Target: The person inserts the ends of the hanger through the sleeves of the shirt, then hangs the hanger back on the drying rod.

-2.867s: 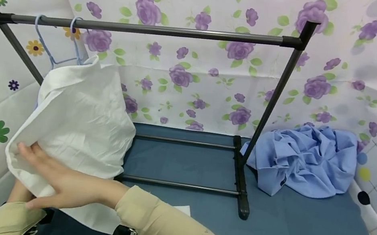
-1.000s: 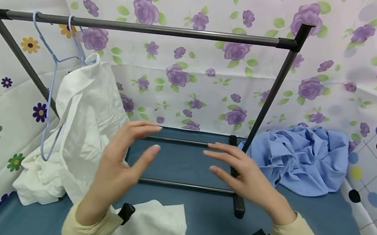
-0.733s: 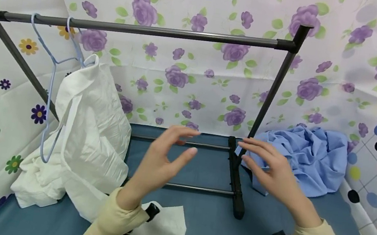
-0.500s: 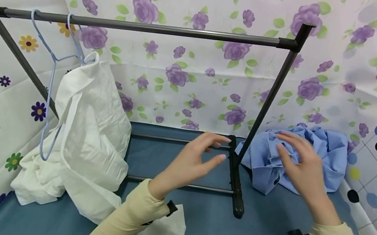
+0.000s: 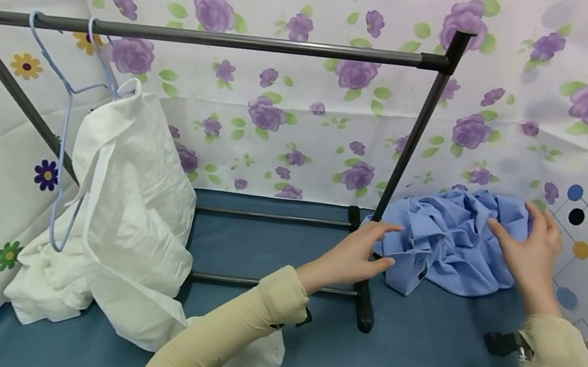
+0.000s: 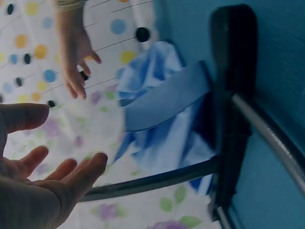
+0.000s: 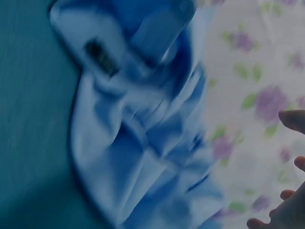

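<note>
A crumpled light-blue shirt (image 5: 451, 239) lies on the table at the right, against the flowered backdrop. Its folded collar band (image 6: 167, 102) shows in the left wrist view, and a small dark label (image 7: 101, 58) in the right wrist view. My left hand (image 5: 348, 255) reaches to the shirt's left end by the rack's foot, thumb and fingers apart, holding nothing. Over the shirt's right end is my right hand (image 5: 533, 260), fingers spread and loosely bent. In the right wrist view its fingertips stand apart from the cloth.
A black rack (image 5: 235, 41) spans the table. Two blue hangers (image 5: 69, 112) hang at its left end. White cloth (image 5: 140, 217) hangs from one and drapes onto the table, partly under my left sleeve. The rack's right post (image 5: 411, 144) rises beside the shirt.
Both hands have left the white cloth and moved right, spreading to either side of the blue shirt. The white cloth stays hanging at the left. The head view has shifted slightly right.
</note>
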### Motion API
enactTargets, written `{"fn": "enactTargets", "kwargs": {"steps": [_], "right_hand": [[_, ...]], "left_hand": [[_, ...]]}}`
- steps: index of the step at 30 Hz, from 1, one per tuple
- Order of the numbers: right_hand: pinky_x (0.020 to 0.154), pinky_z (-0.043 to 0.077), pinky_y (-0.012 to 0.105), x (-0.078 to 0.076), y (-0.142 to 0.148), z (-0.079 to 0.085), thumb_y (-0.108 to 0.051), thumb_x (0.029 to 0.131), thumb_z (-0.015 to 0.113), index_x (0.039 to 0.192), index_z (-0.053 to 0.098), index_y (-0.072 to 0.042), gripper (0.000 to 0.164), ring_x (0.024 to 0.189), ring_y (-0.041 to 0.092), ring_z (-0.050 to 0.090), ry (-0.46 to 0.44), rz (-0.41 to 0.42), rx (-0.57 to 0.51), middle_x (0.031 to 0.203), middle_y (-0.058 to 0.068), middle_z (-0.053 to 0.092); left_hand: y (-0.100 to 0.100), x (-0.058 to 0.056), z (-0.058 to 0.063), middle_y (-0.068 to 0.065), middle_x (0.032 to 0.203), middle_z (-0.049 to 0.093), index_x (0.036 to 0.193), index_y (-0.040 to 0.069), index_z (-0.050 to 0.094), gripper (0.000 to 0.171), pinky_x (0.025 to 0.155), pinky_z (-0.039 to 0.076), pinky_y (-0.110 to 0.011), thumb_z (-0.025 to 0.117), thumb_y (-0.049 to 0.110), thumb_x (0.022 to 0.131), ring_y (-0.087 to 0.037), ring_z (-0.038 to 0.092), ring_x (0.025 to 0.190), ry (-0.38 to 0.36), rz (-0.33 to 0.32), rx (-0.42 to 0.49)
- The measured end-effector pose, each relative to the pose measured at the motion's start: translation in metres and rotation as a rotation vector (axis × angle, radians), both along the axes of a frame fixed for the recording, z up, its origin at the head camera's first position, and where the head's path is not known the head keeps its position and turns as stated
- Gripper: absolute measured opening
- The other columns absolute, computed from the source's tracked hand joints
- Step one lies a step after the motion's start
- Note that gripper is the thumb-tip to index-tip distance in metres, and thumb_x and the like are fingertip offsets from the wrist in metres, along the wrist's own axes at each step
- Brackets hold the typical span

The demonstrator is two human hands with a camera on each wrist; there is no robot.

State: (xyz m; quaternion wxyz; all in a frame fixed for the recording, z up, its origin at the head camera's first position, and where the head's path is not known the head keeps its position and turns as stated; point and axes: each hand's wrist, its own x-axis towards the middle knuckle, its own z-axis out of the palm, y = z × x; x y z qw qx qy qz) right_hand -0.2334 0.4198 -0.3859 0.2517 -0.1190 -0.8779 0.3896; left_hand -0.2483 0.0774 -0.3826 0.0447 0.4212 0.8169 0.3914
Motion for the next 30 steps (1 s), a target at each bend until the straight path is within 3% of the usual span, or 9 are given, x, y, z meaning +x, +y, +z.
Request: {"fn": "enactTargets", "kwargs": {"steps": [4, 6, 9, 11, 17, 26, 30], "right_hand": [[0.111, 0.009, 0.073, -0.01, 0.021, -0.018, -0.046, 0.098, 0.063, 0.161, 0.013, -0.004, 0.091, 0.147, 0.053, -0.001, -0.09, -0.017, 0.023, 0.161, 0.032, 0.0], [0.11, 0.01, 0.074, -0.013, 0.029, -0.026, -0.048, 0.096, 0.064, 0.162, 0.01, -0.005, 0.095, 0.145, 0.056, 0.0, -0.127, -0.023, 0.024, 0.16, 0.035, 0.0], [0.109, 0.012, 0.075, -0.015, 0.038, -0.034, -0.053, 0.095, 0.064, 0.162, 0.005, -0.007, 0.1, 0.144, 0.058, 0.002, -0.169, -0.023, 0.004, 0.159, 0.036, -0.002], [0.108, 0.013, 0.076, -0.017, 0.043, -0.038, -0.056, 0.095, 0.063, 0.162, 0.0, -0.009, 0.103, 0.144, 0.059, 0.003, -0.199, -0.008, -0.016, 0.159, 0.036, -0.004], [0.106, 0.013, 0.078, -0.024, 0.056, -0.047, -0.062, 0.094, 0.058, 0.162, -0.01, -0.015, 0.107, 0.144, 0.061, 0.0, -0.275, 0.049, -0.063, 0.159, 0.037, -0.013], [0.109, 0.007, 0.075, -0.045, 0.054, -0.059, -0.063, 0.095, 0.055, 0.16, -0.016, -0.016, 0.108, 0.147, 0.053, -0.01, -0.293, 0.125, -0.144, 0.162, 0.028, -0.018], [0.108, 0.01, 0.076, -0.053, 0.044, -0.067, -0.064, 0.094, 0.057, 0.16, -0.016, -0.017, 0.11, 0.147, 0.054, -0.009, -0.32, 0.174, -0.112, 0.162, 0.027, -0.018]], "left_hand": [[0.018, -0.013, -0.013, -0.012, 0.156, 0.034, 0.159, 0.02, 0.028, 0.066, 0.092, 0.047, -0.033, 0.061, 0.024, 0.103, -0.024, 0.054, 0.122, -0.01, 0.006, -0.007], [0.025, -0.02, -0.019, -0.013, 0.159, 0.028, 0.16, 0.021, 0.025, 0.069, 0.098, 0.045, -0.036, 0.062, 0.024, 0.102, -0.026, 0.05, 0.129, -0.042, 0.006, 0.004], [0.036, -0.028, -0.026, -0.014, 0.164, 0.017, 0.162, 0.025, 0.019, 0.076, 0.108, 0.041, -0.044, 0.064, 0.025, 0.101, -0.029, 0.036, 0.144, -0.106, 0.01, 0.013], [0.044, -0.032, -0.031, -0.013, 0.167, 0.008, 0.162, 0.029, 0.016, 0.08, 0.112, 0.036, -0.048, 0.066, 0.026, 0.1, -0.029, 0.02, 0.152, -0.143, 0.017, 0.012], [0.065, -0.043, -0.043, -0.014, 0.168, -0.006, 0.163, 0.032, 0.008, 0.092, 0.113, 0.031, -0.057, 0.071, 0.031, 0.096, -0.036, -0.003, 0.153, -0.198, 0.047, 0.013], [0.085, -0.061, -0.056, -0.011, 0.168, -0.004, 0.163, 0.033, 0.012, 0.094, 0.114, 0.032, -0.053, 0.075, 0.036, 0.093, -0.033, 0.009, 0.154, -0.34, 0.159, 0.037], [0.092, -0.064, -0.064, -0.014, 0.167, 0.003, 0.163, 0.031, 0.014, 0.097, 0.113, 0.033, -0.053, 0.078, 0.037, 0.09, -0.036, 0.012, 0.153, -0.339, 0.2, -0.013]]}}
